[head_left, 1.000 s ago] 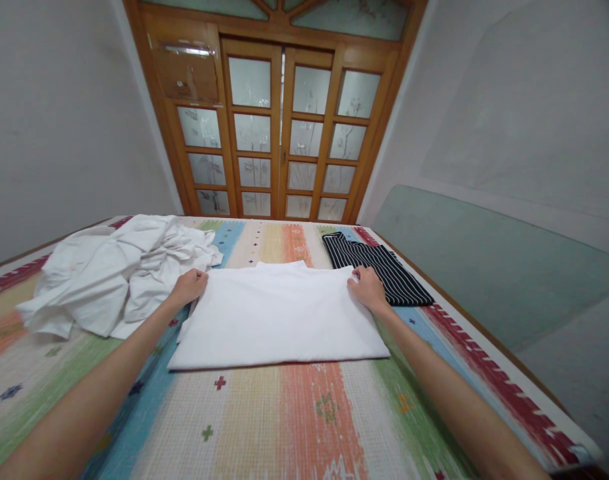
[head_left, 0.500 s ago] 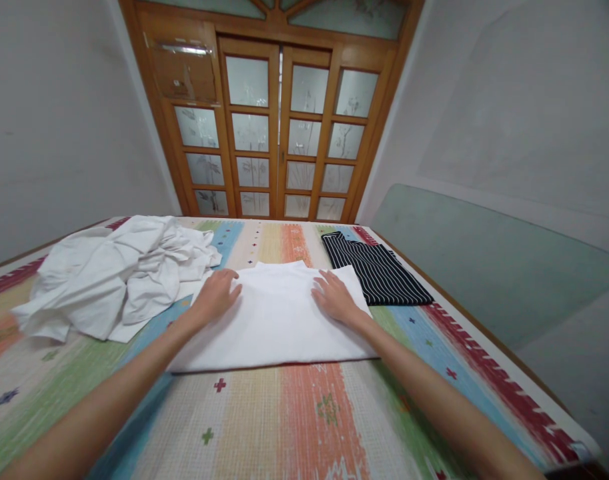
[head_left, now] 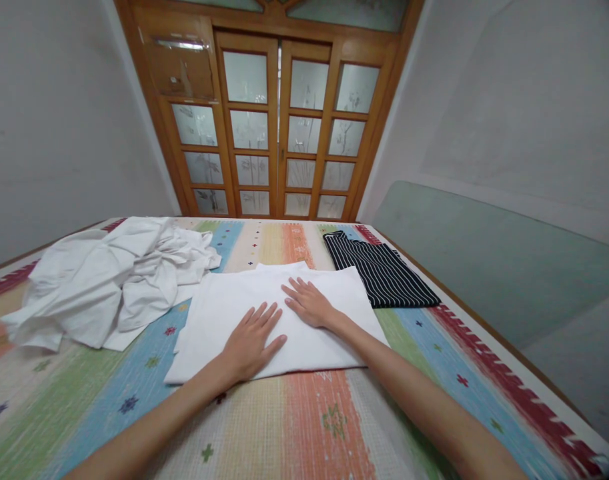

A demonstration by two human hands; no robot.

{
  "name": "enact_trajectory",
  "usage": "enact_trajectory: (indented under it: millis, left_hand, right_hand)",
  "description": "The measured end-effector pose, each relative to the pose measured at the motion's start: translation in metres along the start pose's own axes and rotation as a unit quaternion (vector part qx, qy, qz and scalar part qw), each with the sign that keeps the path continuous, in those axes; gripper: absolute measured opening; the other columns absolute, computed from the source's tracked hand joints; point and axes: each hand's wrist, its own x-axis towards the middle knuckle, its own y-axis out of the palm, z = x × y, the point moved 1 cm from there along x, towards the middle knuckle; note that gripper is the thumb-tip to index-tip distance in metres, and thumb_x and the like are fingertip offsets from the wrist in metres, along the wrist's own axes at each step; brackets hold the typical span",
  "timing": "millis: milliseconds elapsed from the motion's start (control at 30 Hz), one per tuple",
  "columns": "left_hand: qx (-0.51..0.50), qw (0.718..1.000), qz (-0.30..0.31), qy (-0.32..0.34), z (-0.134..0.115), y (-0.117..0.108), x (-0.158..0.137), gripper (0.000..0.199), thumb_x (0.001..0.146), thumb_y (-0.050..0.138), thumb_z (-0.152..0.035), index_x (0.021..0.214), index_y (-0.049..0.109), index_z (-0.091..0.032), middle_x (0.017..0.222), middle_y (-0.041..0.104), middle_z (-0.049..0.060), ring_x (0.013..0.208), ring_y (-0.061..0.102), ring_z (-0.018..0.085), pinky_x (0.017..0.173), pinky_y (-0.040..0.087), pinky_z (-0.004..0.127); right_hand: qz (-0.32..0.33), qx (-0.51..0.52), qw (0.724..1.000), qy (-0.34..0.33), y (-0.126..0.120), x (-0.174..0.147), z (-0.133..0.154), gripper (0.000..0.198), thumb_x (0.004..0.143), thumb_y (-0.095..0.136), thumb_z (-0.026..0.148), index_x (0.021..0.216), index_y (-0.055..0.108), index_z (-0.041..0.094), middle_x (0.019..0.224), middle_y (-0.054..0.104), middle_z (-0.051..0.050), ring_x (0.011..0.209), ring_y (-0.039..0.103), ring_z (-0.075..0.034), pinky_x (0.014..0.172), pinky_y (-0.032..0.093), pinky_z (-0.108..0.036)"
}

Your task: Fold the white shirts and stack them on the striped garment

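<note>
A white garment (head_left: 219, 303), folded into a flat near-rectangle, lies in front of me on a striped, patterned cloth (head_left: 249, 427). My left hand (head_left: 251, 340) rests on its near middle part, palm down with fingers spread. Higher up and a little to the right, my right hand (head_left: 309, 301) lies flat on the same garment, fingers stretched out. Neither hand grips anything. The fabric under both palms is hidden.
A crumpled heap of white cloth (head_left: 104, 273) lies at the left. Behind the garment on the right is a folded black cloth with white stripes (head_left: 379, 270). Walls flank both sides, and wooden doors with glass panes (head_left: 279, 127) stand beyond the far edge.
My left hand has moved right and nearer to me, from the garment's left edge onto its middle. The right hand has shifted left from the right side. Both now lie flatter.
</note>
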Motion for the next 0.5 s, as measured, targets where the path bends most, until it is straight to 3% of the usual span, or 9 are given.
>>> enact_trajectory:
  millis: [133, 200, 300, 400, 500]
  left_hand:
    - [0.017, 0.995, 0.000, -0.103, 0.029, -0.008, 0.000, 0.061, 0.097, 0.033, -0.053, 0.145, 0.045, -0.018, 0.154, 0.041, 0.011, 0.145, 0.032, 0.029, 0.118, 0.025, 0.047]
    - [0.032, 0.986, -0.010, -0.164, 0.044, -0.014, 0.002, 0.060, 0.096, 0.036, -0.049, 0.139, 0.050, -0.009, 0.152, 0.042, 0.017, 0.144, 0.033, 0.032, 0.116, 0.028, 0.046]
    - [0.061, 0.967, -0.035, -0.245, 0.064, -0.028, 0.006, 0.053, 0.093, 0.040, -0.041, 0.132, 0.054, -0.008, 0.148, 0.047, 0.020, 0.139, 0.040, 0.035, 0.112, 0.032, 0.050]
    - [0.041, 0.944, -0.040, -0.326, 0.085, -0.044, 0.014, 0.053, 0.089, 0.043, -0.035, 0.133, 0.050, -0.006, 0.137, 0.057, 0.020, 0.127, 0.052, 0.034, 0.105, 0.039, 0.045]
    - [0.001, 0.929, -0.047, -0.368, 0.105, -0.059, 0.024, 0.055, 0.088, 0.044, -0.033, 0.134, 0.046, -0.003, 0.127, 0.063, 0.020, 0.122, 0.057, 0.031, 0.103, 0.041, 0.041]
  right_hand:
    - [0.007, -0.011, 0.999, 0.047, -0.006, -0.002, -0.016, 0.057, 0.103, 0.025, 0.046, 0.153, 0.035, 0.020, 0.161, 0.023, -0.010, 0.149, 0.018, -0.030, 0.119, 0.017, -0.050]
    - [0.001, -0.022, 0.998, 0.059, -0.008, -0.005, -0.020, 0.056, 0.103, 0.026, 0.045, 0.152, 0.037, 0.019, 0.160, 0.024, -0.011, 0.149, 0.019, -0.029, 0.118, 0.018, -0.050]
    - [-0.009, -0.034, 0.997, 0.067, -0.008, -0.009, -0.021, 0.056, 0.103, 0.027, 0.044, 0.151, 0.039, 0.019, 0.159, 0.028, -0.012, 0.148, 0.022, -0.030, 0.118, 0.020, -0.049]
    - [-0.013, -0.039, 0.996, 0.075, -0.007, -0.015, -0.018, 0.055, 0.103, 0.027, 0.043, 0.151, 0.039, 0.018, 0.158, 0.030, -0.013, 0.147, 0.024, -0.031, 0.117, 0.021, -0.049]
    - [-0.015, -0.042, 0.996, 0.078, -0.006, -0.020, -0.015, 0.055, 0.103, 0.027, 0.041, 0.150, 0.040, 0.017, 0.158, 0.031, -0.013, 0.147, 0.024, -0.031, 0.117, 0.020, -0.050]
